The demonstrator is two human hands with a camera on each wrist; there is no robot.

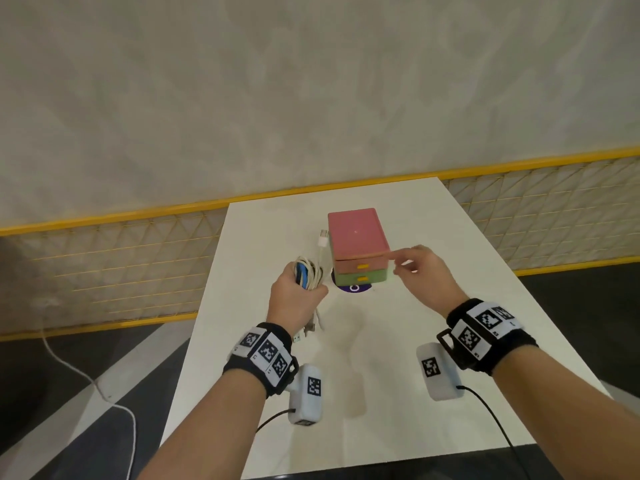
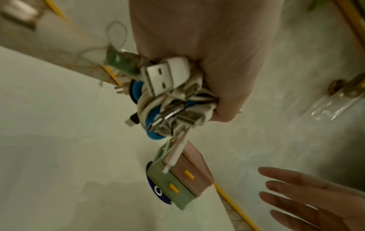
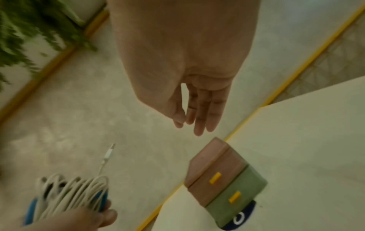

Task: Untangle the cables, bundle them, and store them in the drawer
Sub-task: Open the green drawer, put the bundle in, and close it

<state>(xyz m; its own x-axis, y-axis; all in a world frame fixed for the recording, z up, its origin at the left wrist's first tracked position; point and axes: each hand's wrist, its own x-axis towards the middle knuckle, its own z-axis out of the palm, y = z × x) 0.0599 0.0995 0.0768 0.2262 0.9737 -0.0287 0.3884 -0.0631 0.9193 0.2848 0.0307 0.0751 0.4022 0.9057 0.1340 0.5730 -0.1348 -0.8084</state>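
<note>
My left hand [image 1: 298,292] grips a bundle of white and blue cables [image 1: 307,273] [image 2: 169,101] [image 3: 75,192] above the table, just left of the drawer box. USB plugs stick out of the bundle, and one plug end [image 1: 323,237] points up beside the box. The small drawer box [image 1: 358,247] [image 2: 179,179] [image 3: 223,179] has a pink top, a pink upper drawer and a green lower drawer, each with a yellow handle; both drawers look closed. My right hand [image 1: 420,268] [image 3: 195,115] hovers at the box's right front corner, fingers straight and holding nothing.
The box stands on a dark blue round marker [image 1: 353,288] on the white table [image 1: 433,375]. A yellow-framed mesh fence [image 1: 104,258] runs behind and beside the table. A white cable [image 1: 86,375] lies on the floor at left. Green foliage [image 3: 23,31] shows at one side.
</note>
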